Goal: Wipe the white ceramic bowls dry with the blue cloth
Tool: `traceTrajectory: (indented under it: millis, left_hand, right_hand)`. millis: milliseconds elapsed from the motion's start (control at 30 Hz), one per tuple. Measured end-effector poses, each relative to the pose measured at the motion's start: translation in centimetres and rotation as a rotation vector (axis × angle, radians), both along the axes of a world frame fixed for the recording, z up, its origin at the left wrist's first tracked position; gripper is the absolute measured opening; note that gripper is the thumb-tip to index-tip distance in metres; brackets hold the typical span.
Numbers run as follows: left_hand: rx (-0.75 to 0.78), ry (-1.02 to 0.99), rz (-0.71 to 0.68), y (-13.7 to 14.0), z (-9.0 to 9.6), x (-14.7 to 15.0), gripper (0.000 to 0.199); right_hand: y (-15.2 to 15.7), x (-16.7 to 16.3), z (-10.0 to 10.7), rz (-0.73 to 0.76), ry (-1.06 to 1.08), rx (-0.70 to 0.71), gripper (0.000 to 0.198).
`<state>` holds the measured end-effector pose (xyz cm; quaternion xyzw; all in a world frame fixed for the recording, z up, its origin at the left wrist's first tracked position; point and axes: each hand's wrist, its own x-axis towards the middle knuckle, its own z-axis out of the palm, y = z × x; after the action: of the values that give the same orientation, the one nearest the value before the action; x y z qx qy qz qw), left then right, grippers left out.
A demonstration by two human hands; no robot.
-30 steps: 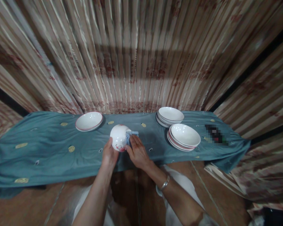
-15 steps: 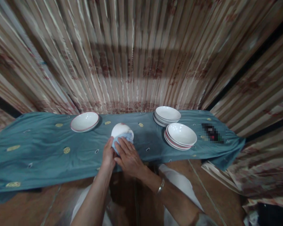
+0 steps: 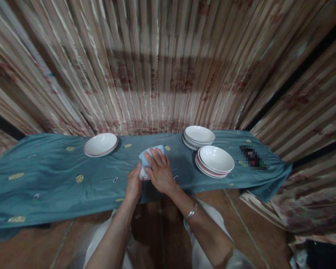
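Note:
My left hand [image 3: 134,183] is closed on the near-left edge of a white dish [image 3: 144,175]. Most of that dish is covered, and only a strip with small reddish marks shows; whether it is a plate or a bowl is unclear. My right hand [image 3: 161,172] presses a light blue cloth [image 3: 144,160] onto the dish's surface, fingers reaching over the cloth to its far edge. Both hands are above the near side of the table, close together.
A teal patterned cloth [image 3: 58,186] covers the table. White red-rimmed dishes [image 3: 101,144] stand at left. To the right are a dark-rimmed stack [image 3: 199,134] and a nearer stack [image 3: 216,160]. A blurred dark object [image 3: 252,157] lies farther right. Striped curtains [image 3: 156,74] hang behind.
My right hand and the blue cloth have swept to the far side of the dish, covering the part that showed before. The near part now shows. Both hands have shifted slightly right.

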<state>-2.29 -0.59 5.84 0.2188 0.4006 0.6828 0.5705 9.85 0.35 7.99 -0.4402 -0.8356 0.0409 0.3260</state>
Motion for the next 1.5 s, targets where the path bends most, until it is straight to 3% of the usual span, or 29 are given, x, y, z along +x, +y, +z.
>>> traceTrajectory:
  millis: [267,433,600,800,1033,1233,1500]
  left_hand:
    - [0.01,0.036,-0.034,-0.3,0.7,0.3,0.033]
    - [0.017,0.024,-0.027,-0.3,0.9,0.2,0.042]
    - [0.012,-0.094,0.03,0.0,0.6,-0.2,0.041]
    - [-0.058,-0.313,0.026,0.7,0.4,-0.5,0.046]
    - [-0.129,-0.484,0.028,1.6,-0.6,-1.9,0.049]
    - [-0.154,-0.515,0.092,1.8,0.1,-2.5,0.047]
    - [-0.165,-0.5,0.08,1.6,0.3,-3.1,0.047]
  right_hand:
    - [1.9,0.5,-1.4,-0.013,0.218,-0.047,0.052]
    - [3.2,0.9,-2.7,-0.041,0.382,-0.173,0.055]
    - [4.4,0.8,-4.7,-0.063,0.553,-0.36,0.062]
    - [4.7,-0.4,-6.6,-0.114,0.576,-0.437,0.069]
    - [2.6,-2.5,-8.1,-0.159,0.643,-0.431,0.064]
    - [-0.6,-4.6,-8.1,-0.226,0.472,-0.465,0.068]
    - [-4.9,-5.5,-7.7,-0.098,0.3,-0.378,0.073]
